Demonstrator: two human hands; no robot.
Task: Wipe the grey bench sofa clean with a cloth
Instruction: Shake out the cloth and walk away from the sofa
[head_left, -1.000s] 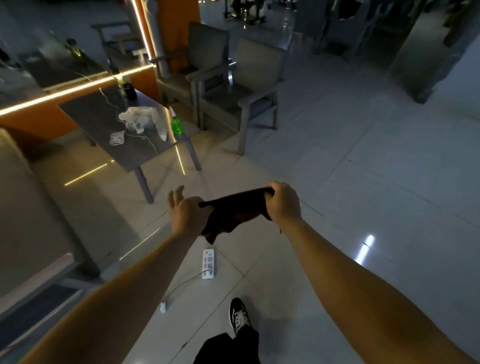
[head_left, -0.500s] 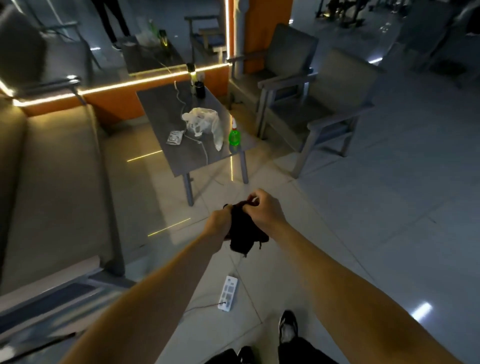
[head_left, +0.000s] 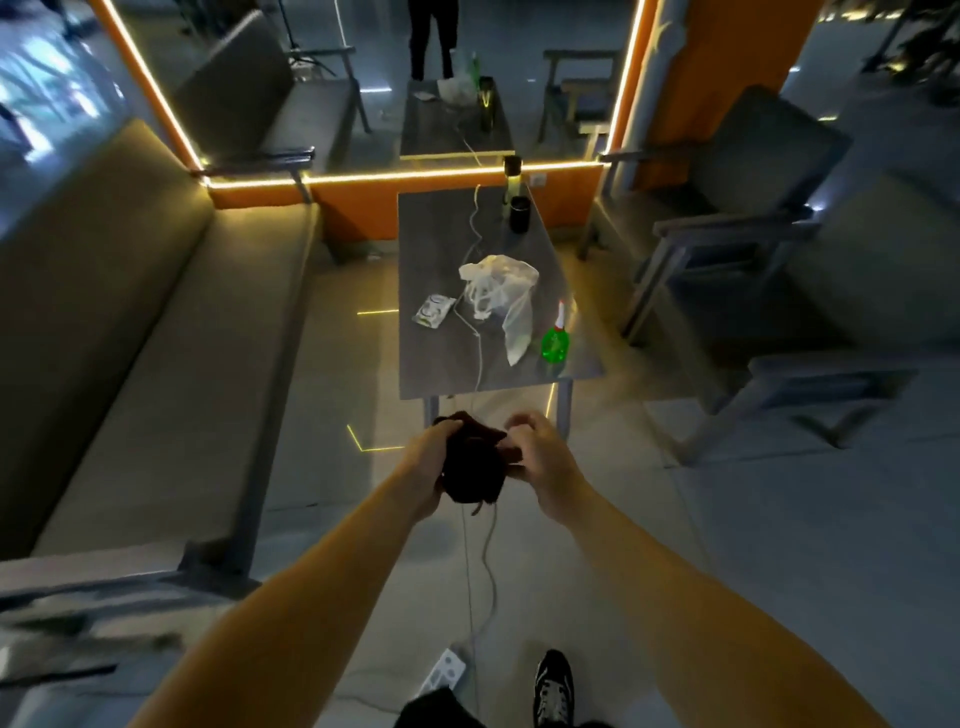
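We take the surface (head_left: 431, 249), a low dark table at mid-frame, as the reference for all positions.

1. The grey bench sofa (head_left: 171, 364) runs along the left of the surface, apart from it, with a strip of floor (head_left: 337, 364) between them. Nothing touches its seat.
2. An armchair (head_left: 737, 171) stands to the right of the surface, also apart from it.
3. We hold both hands in front of the near edge of the surface, above the floor. The left hand (head_left: 423, 467) grips the bunched dark cloth (head_left: 472, 467), fingers curled round its left side. The right hand (head_left: 545, 462) pinches the right edge of the cloth with curled fingers. The cloth is therefore in the air between the hands, well apart from the sofa.
4. On the surface, a crumpled white plastic bag (head_left: 498, 286) lies near the centre. A green spray bottle (head_left: 555, 340) stands upright at the near right corner. A small packet (head_left: 434, 310) lies just left of the bag. A white cable (head_left: 479, 358) runs lengthwise along the top.
5. On the floor, nearer us than the surface, lie a white power strip (head_left: 447, 670) and, beside it, one shoe (head_left: 553, 686).
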